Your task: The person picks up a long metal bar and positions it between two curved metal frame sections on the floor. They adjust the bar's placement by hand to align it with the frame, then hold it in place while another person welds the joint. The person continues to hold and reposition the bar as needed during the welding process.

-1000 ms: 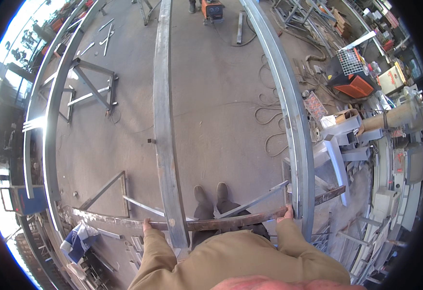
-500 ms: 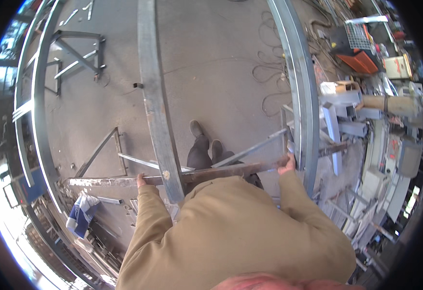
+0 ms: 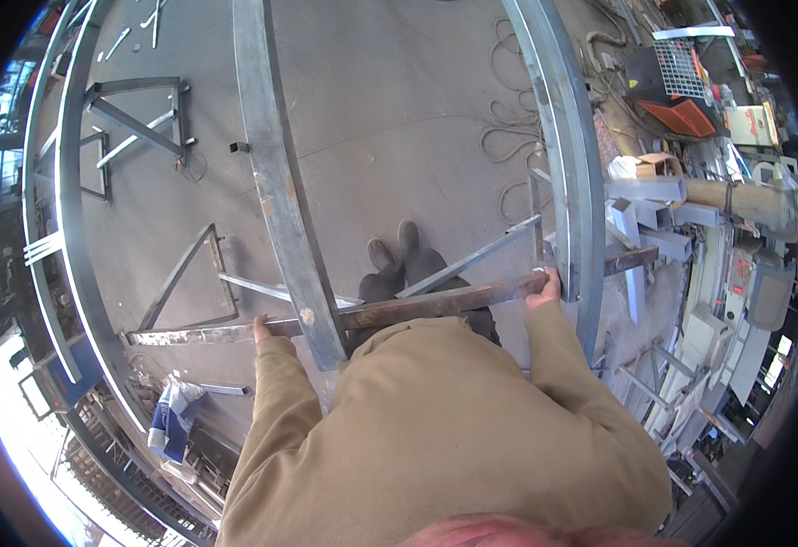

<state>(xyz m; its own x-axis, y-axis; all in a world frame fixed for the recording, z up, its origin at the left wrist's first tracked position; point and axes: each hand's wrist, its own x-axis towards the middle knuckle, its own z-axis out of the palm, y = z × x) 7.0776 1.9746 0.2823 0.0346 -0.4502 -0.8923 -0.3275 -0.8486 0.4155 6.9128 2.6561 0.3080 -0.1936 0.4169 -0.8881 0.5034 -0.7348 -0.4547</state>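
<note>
A long rusty steel bar (image 3: pixel 454 301) runs crosswise in front of my body, above several thin struts. At its left part my left hand (image 3: pixel 261 329) grips the bar, with most of the fingers hidden beneath. My right hand (image 3: pixel 543 288) is closed round the bar farther right, thumb on top, beside a pair of grey steel beams (image 3: pixel 570 173). Between my hands a grey steel tube (image 3: pixel 280 182) lies over the bar, its near end close to my belly. A thin metal strut (image 3: pixel 472 255) slants up to the right behind the bar.
Triangular steel frames (image 3: pixel 180 273) stand at the left, near long rails (image 3: pixel 71 210). A blue and white cloth (image 3: pixel 173 419) lies at the lower left. Cables (image 3: pixel 508 137) coil on the floor. Metal offcuts (image 3: pixel 645 201) and an orange-and-black object (image 3: pixel 677 114) crowd the right side.
My feet have shifted; the right one has stepped forward. The view has turned slightly, so the middle tube leans more. Both hands keep their hold on the bar.
</note>
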